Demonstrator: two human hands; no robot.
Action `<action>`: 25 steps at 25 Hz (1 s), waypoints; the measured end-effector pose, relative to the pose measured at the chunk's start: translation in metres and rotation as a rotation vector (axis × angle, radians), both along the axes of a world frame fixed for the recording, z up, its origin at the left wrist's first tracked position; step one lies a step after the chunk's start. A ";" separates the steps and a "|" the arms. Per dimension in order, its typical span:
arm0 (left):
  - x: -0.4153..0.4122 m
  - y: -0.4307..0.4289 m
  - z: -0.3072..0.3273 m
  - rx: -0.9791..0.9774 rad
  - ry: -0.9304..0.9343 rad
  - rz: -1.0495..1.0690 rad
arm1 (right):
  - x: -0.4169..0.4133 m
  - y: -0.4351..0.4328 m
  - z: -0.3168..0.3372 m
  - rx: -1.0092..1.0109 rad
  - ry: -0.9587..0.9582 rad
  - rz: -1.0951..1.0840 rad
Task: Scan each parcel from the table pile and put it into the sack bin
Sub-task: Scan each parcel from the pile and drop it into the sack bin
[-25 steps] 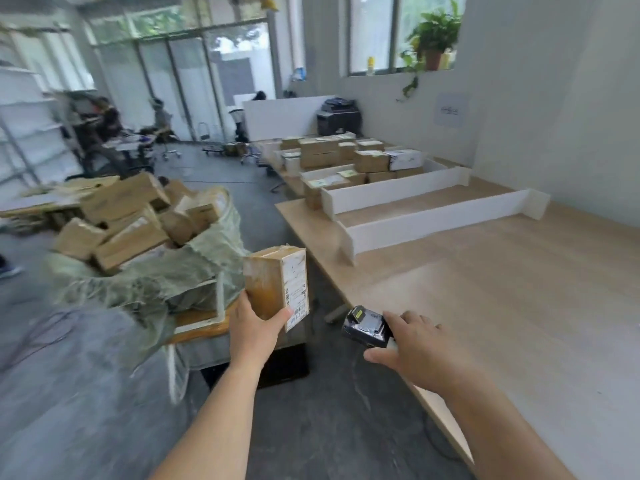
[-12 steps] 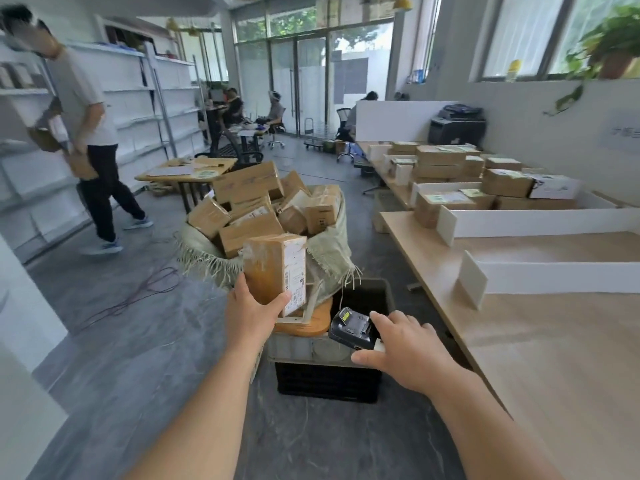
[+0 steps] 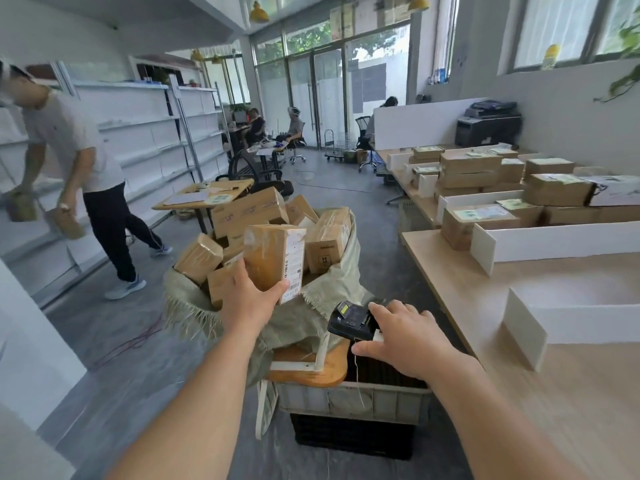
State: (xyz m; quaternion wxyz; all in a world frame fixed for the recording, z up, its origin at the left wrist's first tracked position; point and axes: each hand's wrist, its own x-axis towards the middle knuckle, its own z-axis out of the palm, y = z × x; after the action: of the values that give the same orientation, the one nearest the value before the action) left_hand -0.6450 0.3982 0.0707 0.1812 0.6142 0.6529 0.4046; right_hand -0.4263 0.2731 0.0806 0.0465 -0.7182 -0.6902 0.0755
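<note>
My left hand (image 3: 246, 299) grips a brown taped parcel (image 3: 272, 258) from below, its white barcode label facing right. I hold it upright just in front of the green woven sack bin (image 3: 332, 289), which is heaped with several cardboard parcels (image 3: 249, 213). My right hand (image 3: 405, 336) holds a black handheld scanner (image 3: 349, 320), screen up, low to the right of the parcel, beside the sack's front rim. The table pile of parcels (image 3: 485, 188) lies on the wooden table (image 3: 540, 393) at the right, between white dividers.
Under the sack are a wooden stool (image 3: 311, 372) and a grey crate (image 3: 349, 400) on a black crate. A person (image 3: 79, 168) carrying boxes walks at the left beside white shelving. A small desk (image 3: 207, 195), chairs and seated people stand farther back.
My view has swung left from the table toward the sack. My left hand has carried the parcel up and closer to the sack's heap. The scanner stays in my right hand.
</note>
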 end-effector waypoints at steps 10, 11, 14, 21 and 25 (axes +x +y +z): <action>0.030 0.101 0.031 0.047 0.253 0.123 | 0.043 0.077 0.005 0.009 -0.007 -0.034; 0.033 0.112 0.031 0.052 0.273 0.123 | 0.045 0.084 0.006 0.006 -0.002 -0.049; 0.047 0.150 0.030 0.042 0.295 0.134 | 0.052 0.101 0.007 -0.016 -0.001 -0.101; 0.067 0.217 0.011 0.053 0.215 0.035 | 0.061 0.129 0.005 -0.067 -0.015 -0.236; 0.077 0.236 0.000 0.180 0.203 -0.097 | 0.054 0.136 -0.001 -0.073 0.004 -0.295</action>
State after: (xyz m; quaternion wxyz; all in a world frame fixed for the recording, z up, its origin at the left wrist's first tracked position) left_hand -0.5683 0.6345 0.0708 0.0780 0.6965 0.5984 0.3881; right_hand -0.3727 0.4095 0.0795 0.0323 -0.8128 -0.5739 0.0942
